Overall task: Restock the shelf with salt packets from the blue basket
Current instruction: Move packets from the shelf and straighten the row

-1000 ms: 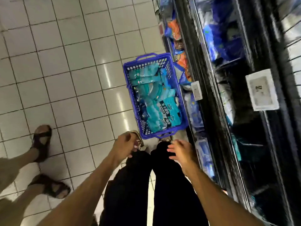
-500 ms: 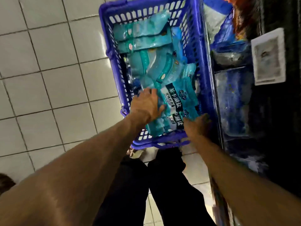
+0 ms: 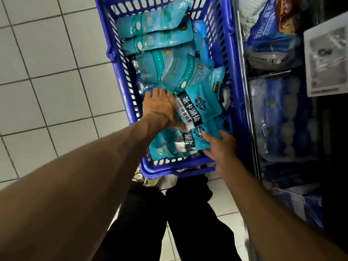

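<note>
Both arms reach forward and down; left hand [image 3: 162, 108] lies palm-down, fingers extended; right hand [image 3: 221, 146] likewise, fingers loosely spread.

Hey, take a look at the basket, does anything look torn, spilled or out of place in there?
Nothing looks torn or spilled. The teal salt packets just lie jumbled at mixed angles in the blue basket, overlapping. The left hand and right hand are both on the nearest packets.

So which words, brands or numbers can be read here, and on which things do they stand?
"茶卡湖盐": black band of the salt packet under the left hand.
"湖盐": partly covered band of the packet by the right hand.
Oval logos, other teal packets, shelf bag, shelf tag: too blurred.
</note>
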A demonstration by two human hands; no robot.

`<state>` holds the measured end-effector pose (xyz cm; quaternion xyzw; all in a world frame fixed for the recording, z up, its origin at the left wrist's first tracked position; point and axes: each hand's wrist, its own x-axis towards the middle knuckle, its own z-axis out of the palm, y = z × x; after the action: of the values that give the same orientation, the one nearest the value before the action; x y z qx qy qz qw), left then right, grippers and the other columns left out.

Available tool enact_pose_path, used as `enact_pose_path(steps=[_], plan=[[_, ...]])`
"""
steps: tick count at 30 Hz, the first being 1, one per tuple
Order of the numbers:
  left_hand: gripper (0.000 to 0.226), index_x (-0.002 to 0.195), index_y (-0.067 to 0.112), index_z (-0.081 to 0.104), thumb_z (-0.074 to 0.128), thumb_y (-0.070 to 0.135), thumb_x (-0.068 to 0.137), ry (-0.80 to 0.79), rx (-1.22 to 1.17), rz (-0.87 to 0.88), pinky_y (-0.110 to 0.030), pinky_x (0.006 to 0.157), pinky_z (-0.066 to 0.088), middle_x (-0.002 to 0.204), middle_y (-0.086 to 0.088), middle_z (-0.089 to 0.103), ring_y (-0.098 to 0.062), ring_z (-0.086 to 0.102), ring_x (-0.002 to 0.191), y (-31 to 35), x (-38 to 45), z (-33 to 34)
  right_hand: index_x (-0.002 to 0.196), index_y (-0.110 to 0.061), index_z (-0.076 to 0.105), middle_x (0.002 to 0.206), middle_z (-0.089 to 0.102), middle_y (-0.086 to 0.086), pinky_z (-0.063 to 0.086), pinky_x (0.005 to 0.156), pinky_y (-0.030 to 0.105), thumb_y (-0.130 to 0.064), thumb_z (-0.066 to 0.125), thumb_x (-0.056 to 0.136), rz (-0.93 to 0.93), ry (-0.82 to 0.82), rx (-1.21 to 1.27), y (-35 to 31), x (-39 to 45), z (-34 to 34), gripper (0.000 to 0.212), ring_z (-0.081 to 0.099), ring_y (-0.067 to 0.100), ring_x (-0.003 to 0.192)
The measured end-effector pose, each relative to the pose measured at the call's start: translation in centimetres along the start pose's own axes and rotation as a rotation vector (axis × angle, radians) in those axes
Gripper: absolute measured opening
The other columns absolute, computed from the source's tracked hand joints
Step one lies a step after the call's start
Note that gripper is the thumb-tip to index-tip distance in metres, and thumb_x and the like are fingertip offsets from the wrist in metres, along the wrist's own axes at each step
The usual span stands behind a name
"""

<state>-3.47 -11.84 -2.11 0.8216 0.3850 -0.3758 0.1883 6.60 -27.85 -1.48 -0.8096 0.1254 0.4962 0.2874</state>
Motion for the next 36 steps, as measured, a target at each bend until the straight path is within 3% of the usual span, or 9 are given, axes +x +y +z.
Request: enact_pose_path(steps=[4, 7, 9, 12, 18, 26, 31, 33, 36], plan=[[0.108, 0.140, 0.014, 0.043, 0.082, 0.072, 0.057, -0.095, -0.266, -0.011, -0.049, 0.115, 0.036, 0.137, -0.007, 0.050, -0.029, 0.049, 0.126, -0.9, 0.1, -0.2, 0.128, -0.008, 0.059, 0.125, 0.066, 0.012, 0.059, 0.063, 0.034, -0.009, 0.068, 0.094, 0.103, -0.015, 0.385, 1.3, -1.5, 0.5, 0.035, 0.068, 0.026, 0.103], [0.069, 0.109, 0.015, 0.054, 0.091, 0.050, 0.062, -0.123, -0.537, -0.016, -0.035, 0.080, 0.055, 0.106, 0.000, 0.062, -0.021, 0.061, 0.092, -2.4, -0.5, -0.3, 0.132, -0.011, 0.058, 0.129, 0.066, 0.012, 0.060, 0.071, 0.038, -0.008, 0.067, 0.094, 0.115, -0.021, 0.486, 2.2, -2.5, 0.3, 0.039, 0.067, 0.027, 0.109], [0.045, 0.095, 0.016, 0.058, 0.092, 0.032, 0.069, -0.146, -0.752, 0.006, -0.022, 0.065, 0.051, 0.095, 0.002, 0.069, -0.015, 0.064, 0.080, -3.4, -1.1, -0.3, 0.128, -0.014, 0.062, 0.126, 0.067, 0.011, 0.060, 0.072, 0.039, -0.008, 0.067, 0.094, 0.115, -0.027, 0.502, 2.4, -3.0, -0.2, 0.035, 0.067, 0.029, 0.110], [0.053, 0.119, 0.003, 0.066, 0.087, 0.000, 0.071, -0.268, -1.140, 0.049, -0.034, 0.097, 0.056, 0.112, -0.008, 0.076, -0.023, 0.072, 0.105, -5.3, -3.2, -0.6, 0.108, -0.017, 0.068, 0.114, 0.072, 0.009, 0.060, 0.064, 0.035, -0.007, 0.068, 0.092, 0.079, -0.067, 0.473, 2.2, -4.0, -2.1, 0.019, 0.071, 0.028, 0.101], [0.042, 0.109, 0.016, 0.075, 0.086, 0.015, 0.068, -0.212, -1.528, -0.075, -0.030, 0.074, 0.063, 0.105, -0.004, 0.079, -0.022, 0.077, 0.092, -7.7, -10.1, -1.3, 0.114, -0.015, 0.072, 0.103, 0.079, 0.004, 0.061, 0.065, 0.029, -0.013, 0.074, 0.075, 0.019, -0.267, 0.536, -0.8, -7.8, -6.0, 0.040, 0.076, 0.018, 0.085], [0.025, 0.099, 0.021, 0.079, 0.084, 0.009, 0.078, -0.171, -1.714, -0.131, -0.037, 0.084, 0.061, 0.105, -0.005, 0.079, -0.025, 0.076, 0.096, -8.3, -18.7, -3.1, 0.126, -0.013, 0.066, 0.117, 0.074, 0.013, 0.059, 0.086, 0.047, -0.021, 0.070, 0.078, 0.028, -0.460, 0.503, -6.6, -15.6, -3.1, 0.049, 0.073, 0.032, 0.098], [0.023, 0.116, 0.016, 0.069, 0.074, 0.017, 0.093, -0.179, -1.761, -0.134, -0.030, 0.077, 0.061, 0.107, -0.002, 0.079, -0.017, 0.076, 0.096, -6.6, -26.8, -4.9, 0.114, -0.009, 0.070, 0.108, 0.076, 0.019, 0.063, 0.075, 0.050, -0.017, 0.074, 0.087, -0.017, -0.340, 0.402, -8.4, -22.1, -0.9, 0.028, 0.076, 0.034, 0.089], [0.019, 0.116, 0.017, 0.065, 0.065, 0.024, 0.099, -0.100, -1.710, -0.183, -0.019, 0.068, 0.057, 0.102, 0.003, 0.079, -0.007, 0.076, 0.088, -6.2, -30.0, -6.2, 0.112, -0.010, 0.072, 0.107, 0.076, 0.019, 0.061, 0.081, 0.054, -0.022, 0.075, 0.089, -0.058, -0.257, 0.332, -8.7, -24.7, -0.8, 0.026, 0.074, 0.036, 0.093], [0.042, 0.118, 0.022, 0.064, 0.067, 0.047, 0.085, -0.077, -1.773, -0.179, -0.028, 0.081, 0.060, 0.105, 0.005, 0.079, -0.012, 0.076, 0.094, -5.7, -34.6, -8.3, 0.108, -0.008, 0.073, 0.106, 0.075, 0.019, 0.055, 0.092, 0.063, -0.026, 0.078, 0.088, -0.127, -0.178, 0.303, -9.6, -28.6, -1.2, 0.027, 0.071, 0.042, 0.101]])
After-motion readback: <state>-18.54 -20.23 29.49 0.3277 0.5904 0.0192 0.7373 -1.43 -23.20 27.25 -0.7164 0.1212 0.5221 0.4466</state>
